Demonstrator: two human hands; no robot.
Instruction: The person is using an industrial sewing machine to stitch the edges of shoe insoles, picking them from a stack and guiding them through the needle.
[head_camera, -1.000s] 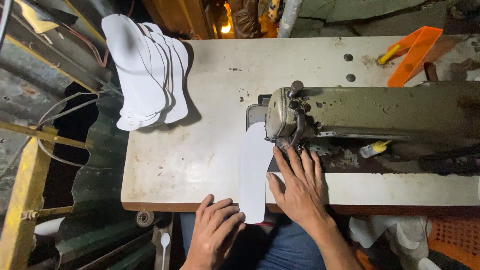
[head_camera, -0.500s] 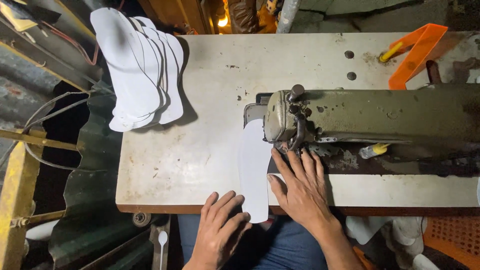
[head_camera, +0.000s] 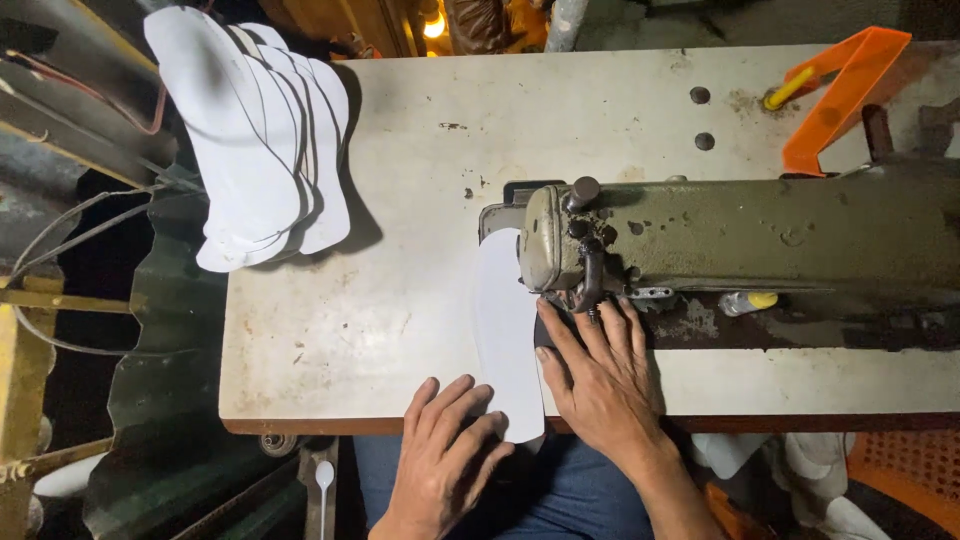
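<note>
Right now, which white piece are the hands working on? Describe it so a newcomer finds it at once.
Start at the olive-green sewing machine on the worn table. At its head, a single white sole-shaped piece lies flat, with the left hand on its near end and the right hand beside it. The other white pieces sit stacked at the table's far left corner.

1. One olive-green sewing machine (head_camera: 740, 235) stood on one worn white table (head_camera: 400, 310).
2. Two hands were at work: the left hand (head_camera: 445, 455) and the right hand (head_camera: 600, 375).
3. One white sole-shaped piece (head_camera: 505, 330) lay under them.
4. One stack of white sole-shaped pieces (head_camera: 250, 140) sat at the far corner; roughly five, the exact number hard to tell.
5. One orange plastic holder (head_camera: 840, 85) lay there.
6. Two dark holes (head_camera: 700, 96) marked the tabletop.
</note>
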